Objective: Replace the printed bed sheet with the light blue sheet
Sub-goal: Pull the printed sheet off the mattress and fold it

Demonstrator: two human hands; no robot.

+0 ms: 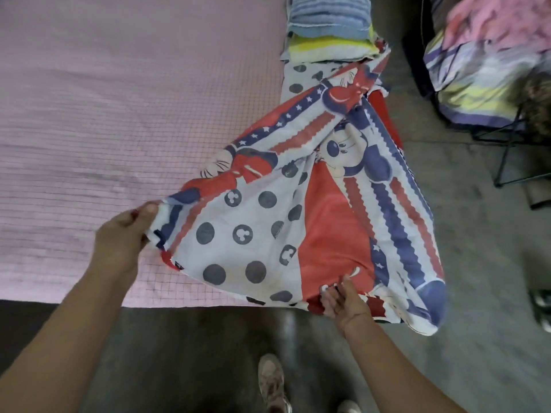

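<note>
One head-worn camera looks forward and down, close above the left hand (125, 234), right hand (343, 301) and bed (89, 114).

Bed (89, 114) in a pink checked cover, with the printed sheet (298, 219) bunched along its 3 o'clock edge.

The pink cover lies flat and bare from 9 o'clock across to the middle. At 1 o'clock a folded light blue sheet (328, 16) sits on a yellow-striped folded cloth (325, 49), both resting on a dotted strip of the printed sheet. From there the printed sheet runs in loose folds to the bed's 5 o'clock corner and spills past the edge. The grey concrete floor (477, 234) borders the bed at 6 and 3 o'clock. A pale shoe (272, 380) stands on it at 6 o'clock, and a dark folding frame (507, 150) at 2 o'clock.
</note>
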